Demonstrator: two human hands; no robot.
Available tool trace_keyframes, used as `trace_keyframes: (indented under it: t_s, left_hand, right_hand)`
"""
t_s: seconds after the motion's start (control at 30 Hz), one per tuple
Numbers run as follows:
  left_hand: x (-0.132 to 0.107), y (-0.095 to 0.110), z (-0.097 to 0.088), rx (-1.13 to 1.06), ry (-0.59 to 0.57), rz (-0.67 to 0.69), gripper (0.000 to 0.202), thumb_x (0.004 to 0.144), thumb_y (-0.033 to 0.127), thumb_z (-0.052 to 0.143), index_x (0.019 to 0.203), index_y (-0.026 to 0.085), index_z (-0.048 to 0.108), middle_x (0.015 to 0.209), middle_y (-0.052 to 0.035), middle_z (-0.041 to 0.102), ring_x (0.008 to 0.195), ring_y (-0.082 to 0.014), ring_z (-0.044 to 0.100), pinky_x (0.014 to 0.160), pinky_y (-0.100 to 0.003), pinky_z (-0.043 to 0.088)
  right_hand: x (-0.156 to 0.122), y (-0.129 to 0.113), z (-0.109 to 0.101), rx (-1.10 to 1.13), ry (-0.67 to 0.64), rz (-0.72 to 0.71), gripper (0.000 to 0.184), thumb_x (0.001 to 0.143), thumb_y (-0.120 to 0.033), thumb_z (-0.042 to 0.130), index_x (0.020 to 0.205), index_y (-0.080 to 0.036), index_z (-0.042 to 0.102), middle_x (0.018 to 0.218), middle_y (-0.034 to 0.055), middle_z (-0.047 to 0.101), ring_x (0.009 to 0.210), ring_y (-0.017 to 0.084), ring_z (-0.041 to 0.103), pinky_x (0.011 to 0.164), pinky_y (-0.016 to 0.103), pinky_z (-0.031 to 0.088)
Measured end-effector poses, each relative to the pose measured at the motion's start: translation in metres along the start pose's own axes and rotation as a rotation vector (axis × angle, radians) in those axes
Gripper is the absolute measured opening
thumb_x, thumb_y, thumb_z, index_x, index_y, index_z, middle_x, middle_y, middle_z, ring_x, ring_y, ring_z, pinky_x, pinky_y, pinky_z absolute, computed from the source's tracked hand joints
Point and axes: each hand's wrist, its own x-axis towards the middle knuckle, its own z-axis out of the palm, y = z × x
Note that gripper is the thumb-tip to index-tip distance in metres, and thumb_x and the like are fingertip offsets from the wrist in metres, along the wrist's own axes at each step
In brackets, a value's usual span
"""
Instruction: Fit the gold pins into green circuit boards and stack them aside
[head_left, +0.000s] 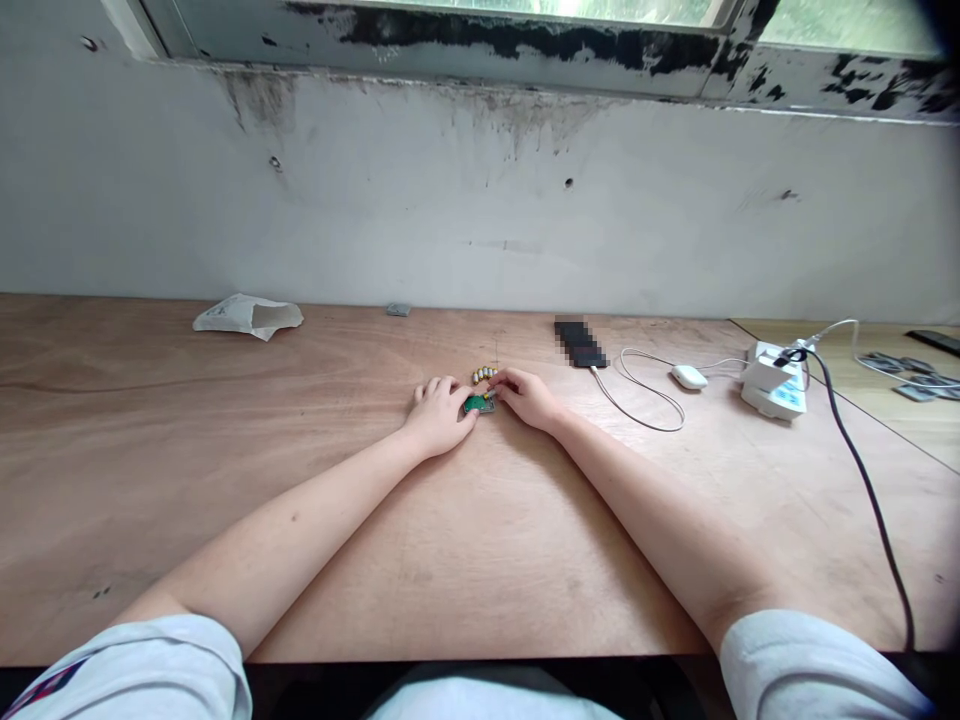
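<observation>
Board: the green board lies on the tabletop between the two hands, near the middle of the view.
Board axis: the long side runs roughly left to right, one end at the left hand, the other pointing toward the right hand.
Yellow piece: a small yellow piece shows at the board's far right, by the right fingertips; whether it is held is too small to tell.
Cylinders: a short row of small cylinders sits just beyond the board, close to the right fingers.
In the way: the fingers cover part of the board's edges.
Left side: a white bag and a grey piece lie near the wall.
Right side: a phone with a white cable, a white case, and a power strip with a black cord.
Left arm: reaches forward and inward, palm down; the grip is closed on the board, thumb at its near edge.
Right arm: reaches forward and inward, fingers bent; thumb and forefinger are close, but I cannot tell if the grip clamps anything.
</observation>
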Motion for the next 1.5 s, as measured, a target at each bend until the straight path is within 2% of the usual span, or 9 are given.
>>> trace_keyframes:
  t_s: [0.17,0.27,0.37,0.5,0.6,0.7,1.07,1.33,1.5]
  left_hand:
    - [0.0,0.0,0.0,0.017,0.01,0.011,0.035,0.092,0.047,0.052,0.119,0.028,0.062,0.122,-0.0095,0.056,0.119,-0.03,0.047,0.103,-0.049,0.034]
    - [0.0,0.0,0.0,0.018,0.009,0.014,0.035,0.091,0.046,0.052,0.119,0.027,0.062,0.121,-0.0097,0.056,0.119,-0.03,0.047,0.102,-0.048,0.035]
    - [0.0,0.001,-0.001,0.005,0.001,0.006,0.035,0.091,0.045,0.052,0.12,0.027,0.061,0.122,-0.0098,0.056,0.119,-0.0302,0.047,0.102,-0.048,0.035]
    - [0.0,0.001,-0.001,0.008,-0.004,0.0,0.035,0.091,0.046,0.053,0.119,0.028,0.061,0.122,-0.0094,0.056,0.119,-0.0301,0.047,0.102,-0.048,0.035]
    - [0.0,0.001,0.0,0.005,-0.001,0.001,0.034,0.091,0.046,0.054,0.119,0.028,0.062,0.123,-0.0094,0.056,0.119,-0.0303,0.047,0.103,-0.049,0.035]
    - [0.0,0.001,0.0,-0.004,0.014,-0.005,0.034,0.091,0.046,0.054,0.118,0.028,0.062,0.123,-0.0094,0.056,0.119,-0.0303,0.048,0.102,-0.048,0.036]
    - [0.0,-0.003,0.0,-0.037,-0.013,0.026,0.034,0.093,0.045,0.052,0.121,0.029,0.061,0.125,-0.0084,0.055,0.121,-0.0301,0.046,0.103,-0.05,0.034]
    - [-0.001,-0.002,0.0,-0.023,-0.007,0.031,0.034,0.093,0.046,0.052,0.12,0.028,0.061,0.124,-0.0087,0.056,0.12,-0.0304,0.047,0.102,-0.049,0.035]
    - [0.0,-0.002,-0.001,-0.015,-0.006,0.026,0.034,0.092,0.046,0.052,0.12,0.028,0.061,0.124,-0.0091,0.057,0.12,-0.03,0.047,0.102,-0.049,0.035]
  right_hand:
    - [0.0,0.0,-0.001,0.061,-0.039,-0.005,0.022,0.092,-0.021,0.051,0.104,-0.02,0.069,0.106,0.0039,0.07,0.097,0.016,0.064,0.091,0.032,0.049]
    - [0.0,0.0,-0.001,0.106,-0.002,-0.003,0.019,0.092,-0.025,0.052,0.102,-0.02,0.068,0.103,0.004,0.07,0.095,0.016,0.064,0.089,0.032,0.049]
    - [0.001,-0.001,-0.001,0.232,0.033,0.067,0.019,0.091,-0.031,0.054,0.101,-0.019,0.064,0.098,0.0044,0.068,0.082,0.015,0.063,0.078,0.03,0.051]
    - [0.003,-0.003,-0.002,0.558,0.085,0.243,0.024,0.085,-0.037,0.061,0.102,-0.019,0.06,0.092,0.003,0.066,0.067,0.011,0.058,0.063,0.026,0.049]
    - [0.003,-0.006,0.0,0.806,0.097,0.314,0.03,0.076,-0.035,0.07,0.1,-0.02,0.06,0.098,0.0029,0.065,0.071,0.01,0.058,0.065,0.024,0.049]
    - [0.003,-0.01,0.002,0.914,0.043,0.348,0.032,0.073,-0.031,0.074,0.098,-0.019,0.061,0.094,0.0024,0.064,0.072,0.01,0.057,0.068,0.024,0.049]
    - [0.006,-0.001,-0.011,1.224,0.007,0.567,0.021,0.078,-0.018,0.072,0.093,-0.017,0.058,0.08,0.0015,0.059,0.056,0.005,0.045,0.051,0.017,0.042]
    - [0.006,-0.008,-0.012,1.195,0.063,0.58,0.019,0.082,-0.021,0.073,0.09,-0.018,0.057,0.081,0.0017,0.061,0.063,0.007,0.055,0.057,0.017,0.052]
    - [0.001,-0.011,-0.005,1.056,0.044,0.419,0.034,0.075,-0.03,0.082,0.099,-0.02,0.061,0.097,0.0027,0.066,0.073,0.009,0.061,0.07,0.023,0.055]
